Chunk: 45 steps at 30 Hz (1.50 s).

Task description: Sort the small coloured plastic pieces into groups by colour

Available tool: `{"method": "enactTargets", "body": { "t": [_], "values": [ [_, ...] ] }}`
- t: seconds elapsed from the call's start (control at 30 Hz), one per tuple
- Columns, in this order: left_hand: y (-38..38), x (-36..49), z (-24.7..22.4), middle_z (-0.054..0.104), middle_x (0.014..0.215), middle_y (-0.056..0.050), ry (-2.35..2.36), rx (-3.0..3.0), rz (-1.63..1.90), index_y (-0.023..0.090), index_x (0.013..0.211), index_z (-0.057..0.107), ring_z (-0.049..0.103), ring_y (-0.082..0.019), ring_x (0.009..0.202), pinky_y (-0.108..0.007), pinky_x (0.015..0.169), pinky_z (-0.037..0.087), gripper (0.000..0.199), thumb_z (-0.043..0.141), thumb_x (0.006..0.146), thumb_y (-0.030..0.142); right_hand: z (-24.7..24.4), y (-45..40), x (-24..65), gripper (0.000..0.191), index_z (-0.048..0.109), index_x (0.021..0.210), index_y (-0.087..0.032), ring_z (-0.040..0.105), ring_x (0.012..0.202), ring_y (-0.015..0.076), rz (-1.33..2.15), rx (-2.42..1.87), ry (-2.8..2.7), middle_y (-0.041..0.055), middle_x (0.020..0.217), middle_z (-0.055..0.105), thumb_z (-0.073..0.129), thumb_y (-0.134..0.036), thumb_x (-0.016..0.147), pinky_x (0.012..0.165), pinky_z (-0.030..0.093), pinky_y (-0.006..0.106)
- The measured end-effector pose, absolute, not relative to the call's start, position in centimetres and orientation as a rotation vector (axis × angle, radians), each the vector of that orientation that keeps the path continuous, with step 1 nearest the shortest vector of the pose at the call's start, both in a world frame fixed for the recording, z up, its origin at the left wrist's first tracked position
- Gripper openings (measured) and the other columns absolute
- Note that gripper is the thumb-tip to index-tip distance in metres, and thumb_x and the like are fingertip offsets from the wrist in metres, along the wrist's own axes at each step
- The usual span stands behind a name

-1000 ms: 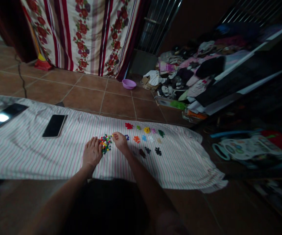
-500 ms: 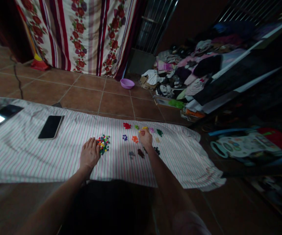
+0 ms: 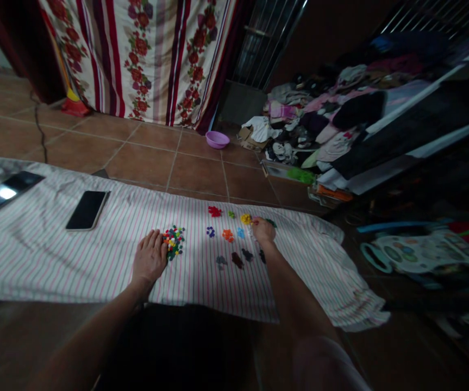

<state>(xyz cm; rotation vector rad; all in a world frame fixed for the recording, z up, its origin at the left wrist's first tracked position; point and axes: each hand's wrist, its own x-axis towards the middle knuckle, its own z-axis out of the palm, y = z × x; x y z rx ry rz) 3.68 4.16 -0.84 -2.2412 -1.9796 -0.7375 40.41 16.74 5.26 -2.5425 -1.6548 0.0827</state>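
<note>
Where brown floor tiles (image 3: 148,163) run up to a floral, striped curtain (image 3: 156,65), your long bench (image 3: 319,250) is draped in a white cloth (image 3: 128,260) with pink and grey stripes. One purple plastic basin (image 3: 217,139) sits on the floor, and a heap of clothes (image 3: 324,114) lies beyond to the right. The small, matte, multicoloured pieces (image 3: 174,242) lie in one mixed pile on the cloth, just beside your left hand (image 3: 151,255), whose grip is released, palm down with fingers extended. At least eleven single-colour clusters show to its right, among them red (image 3: 214,211), lime (image 3: 231,214), yellow (image 3: 246,219), orange (image 3: 228,235) and light blue (image 3: 241,232); individual pieces are too small to count. Your right hand (image 3: 263,230) has its fingertips drawn together just beside the yellow cluster, partly covering others; you cannot tell whether its grip holds a piece. Two dark, flat phones (image 3: 87,210) lie at the left.
</note>
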Motion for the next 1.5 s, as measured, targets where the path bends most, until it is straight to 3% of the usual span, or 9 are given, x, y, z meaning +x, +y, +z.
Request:
{"method": "enactTargets", "body": {
  "t": [0.4,0.93,1.2,1.5],
  "values": [
    [4.1,3.7,-0.7,0.055,0.134,-0.017,-1.999,-2.239,-0.718,0.009,0.121,0.056,0.043,-0.029,0.132,-0.044,0.106,0.035,0.048,0.027,0.094,0.035,4.2,17.7,40.5,0.024,0.072,0.097,-0.023,0.066,0.089,0.0185,0.07,-2.569,-1.712,0.0072,0.101,0.072,0.05,-0.022,0.088,0.071,0.045,0.025],
    [4.3,3.8,-1.1,0.055,0.134,-0.017,-2.025,-2.233,-0.757,0.01,0.121,0.056,0.043,-0.028,0.132,-0.046,0.107,0.034,0.047,0.026,0.094,0.034,5.7,16.2,39.4,0.028,0.073,0.102,-0.022,0.065,0.085,0.0191,0.051,-2.501,-1.702,0.0082,0.098,0.072,0.049,-0.02,0.087,0.068,0.042,0.025],
    [4.4,3.6,-1.7,0.057,0.132,-0.016,-2.001,-2.208,-0.857,0.011,0.121,0.056,0.044,-0.027,0.131,-0.046,0.106,0.035,0.045,0.026,0.094,0.031,6.3,15.8,33.8,0.026,0.072,0.099,-0.02,0.062,0.086,0.0178,-0.002,-2.154,-1.832,0.0071,0.094,0.07,0.049,-0.017,0.086,0.074,0.042,0.025],
    [4.5,3.5,-1.8,0.056,0.132,-0.018,-2.007,-2.207,-0.86,0.007,0.12,0.056,0.044,-0.028,0.13,-0.045,0.107,0.036,0.043,0.028,0.093,0.027,2.6,12.4,24.1,0.021,0.072,0.091,-0.021,0.06,0.077,0.0152,0.398,-1.494,-2.075,0.0029,0.084,0.066,0.054,-0.016,0.082,0.074,0.046,0.024]
  ]
}}
